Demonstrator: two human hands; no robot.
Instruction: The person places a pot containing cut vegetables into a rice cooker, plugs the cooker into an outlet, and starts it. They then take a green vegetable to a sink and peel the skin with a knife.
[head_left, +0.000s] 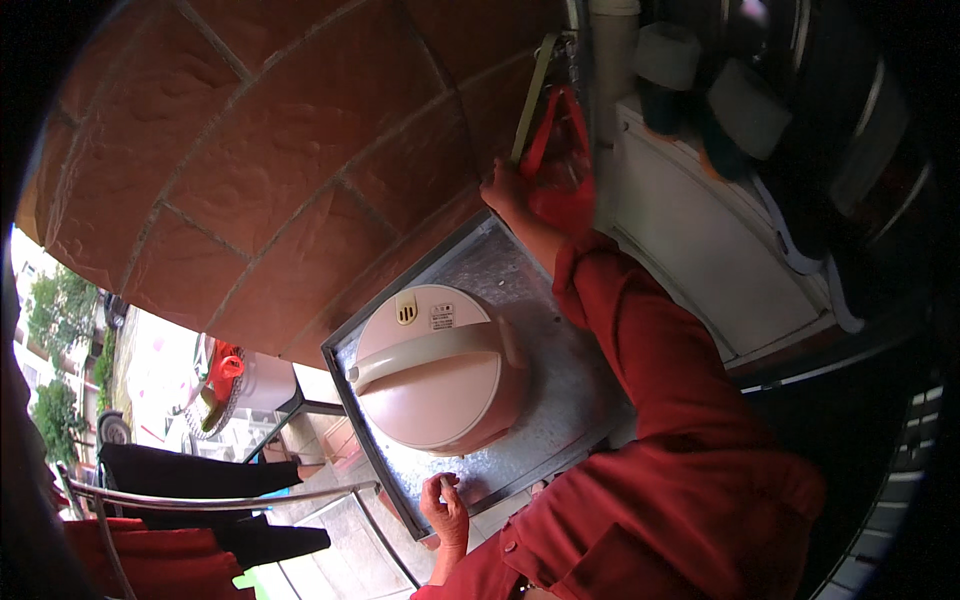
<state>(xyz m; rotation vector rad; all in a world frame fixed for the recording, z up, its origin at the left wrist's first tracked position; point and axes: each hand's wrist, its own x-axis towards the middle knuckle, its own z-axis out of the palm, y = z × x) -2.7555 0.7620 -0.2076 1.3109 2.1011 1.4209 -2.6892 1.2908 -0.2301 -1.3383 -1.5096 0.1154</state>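
A pale pink rice cooker (431, 390) stands on a metal tray-like tabletop (570, 375) with raised edges. Its lid is closed, and its carry handle (427, 352) lies across the lid. Below the cooker, over the tabletop's near left corner, my left hand (446, 511) is loosely curled, with nothing visible in it. My right hand (506, 189) reaches to the wall corner. Its fingers close around the lower end of a flat yellow-green strip (534, 101). Beside it hangs a red plastic bag (562, 184), partly behind my wrist.
A reddish stone-tiled wall (300, 150) borders the tabletop. To the right, a white cabinet (675, 232) has shoes (750, 112) on top. A metal rack (225, 501) with dark and red cloths stands at lower left. Beyond are outdoor trees and a wheel.
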